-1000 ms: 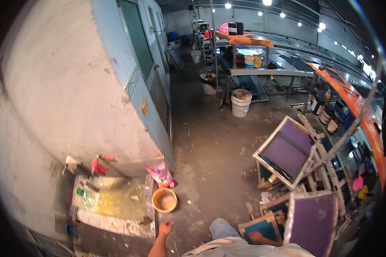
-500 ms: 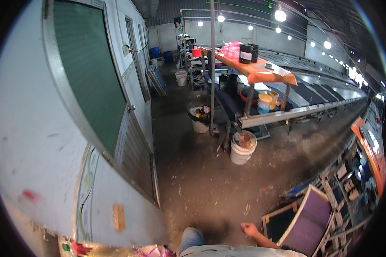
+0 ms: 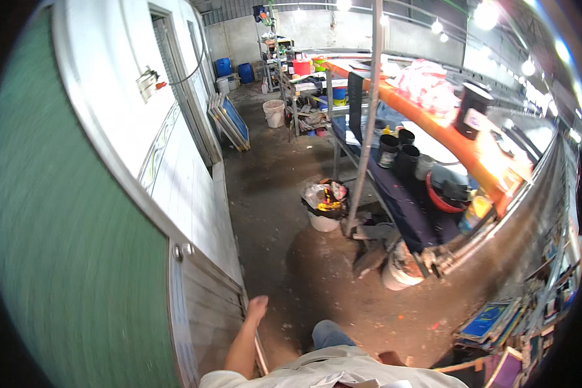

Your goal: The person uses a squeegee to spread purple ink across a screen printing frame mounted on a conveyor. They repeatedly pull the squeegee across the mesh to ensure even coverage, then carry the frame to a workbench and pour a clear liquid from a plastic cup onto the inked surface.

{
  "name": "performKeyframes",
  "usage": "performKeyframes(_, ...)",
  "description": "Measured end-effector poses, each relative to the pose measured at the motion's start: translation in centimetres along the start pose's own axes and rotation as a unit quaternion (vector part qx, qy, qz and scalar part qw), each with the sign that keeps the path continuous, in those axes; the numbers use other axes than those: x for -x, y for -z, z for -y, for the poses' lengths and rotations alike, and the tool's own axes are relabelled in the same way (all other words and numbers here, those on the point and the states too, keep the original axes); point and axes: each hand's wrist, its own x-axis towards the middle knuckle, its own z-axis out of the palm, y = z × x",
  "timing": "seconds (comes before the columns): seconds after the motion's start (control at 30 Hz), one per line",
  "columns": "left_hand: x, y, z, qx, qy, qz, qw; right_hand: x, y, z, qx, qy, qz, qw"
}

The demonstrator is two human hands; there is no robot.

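My left hand [image 3: 257, 309] is out in front at the lower middle, beside the lower panel of the green door [image 3: 90, 213] and touching nothing. Its fingers look loosely curled, with no object showing in them. Of my right hand [image 3: 390, 357], only a small blurred part shows past my light shirt, low over the floor. Its fingers cannot be made out. One knee in blue jeans [image 3: 330, 333] is forward between the hands.
Ahead, a white bucket [image 3: 324, 223] holds rubbish beside a metal post [image 3: 366, 129]. Another bucket [image 3: 401, 277] stands under the table corner. Black pots [image 3: 406, 160] and a red basin [image 3: 443, 204] sit below an orange-covered shelf [image 3: 427, 119]. Framed screens lean at left [image 3: 229, 123] and lower right [image 3: 488, 321].
I have moved forward along the wall, and the view has turned; the table and buckets are nearer. My left hand has come into view, while my right has dropped back mostly behind my shirt.
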Motion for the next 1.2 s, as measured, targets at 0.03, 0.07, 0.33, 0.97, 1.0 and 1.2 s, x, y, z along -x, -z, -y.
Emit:
performKeyframes(0.03,-5.3,-1.9,-6.6,-0.037,-0.054,-0.034,0.997,-0.2,-0.7,0.4,-0.007,-0.006,-0.011,1.000)
performKeyframes(0.07,-11.3,2.9,-11.5,-0.162,-0.178,-0.113,0.964,-2.1,-3.4,4.5,0.011,0.011,0.027,1.000)
performKeyframes(0.33,-42.1,-9.1,-53.6,-0.077,-0.435,0.092,0.892,-18.8,-9.2,25.8,-0.110,-0.001,-0.049,0.993)
performKeyframes(0.97,-83.2,-51.2,-118.0,-0.171,-0.486,0.526,0.677,-25.4,-8.0,94.1,-0.463,-0.197,-0.558,0.660)
performKeyframes(1.0,-83.4,-54.4,-118.3,-0.181,-0.462,0.558,0.665,-27.3,-9.9,95.0,-0.546,-0.173,-0.535,0.621)
performKeyframes(1.2,-83.9,-70.5,-117.9,-0.196,-0.476,0.601,0.611,-30.4,-18.5,104.8,-0.623,-0.118,-0.536,0.557)
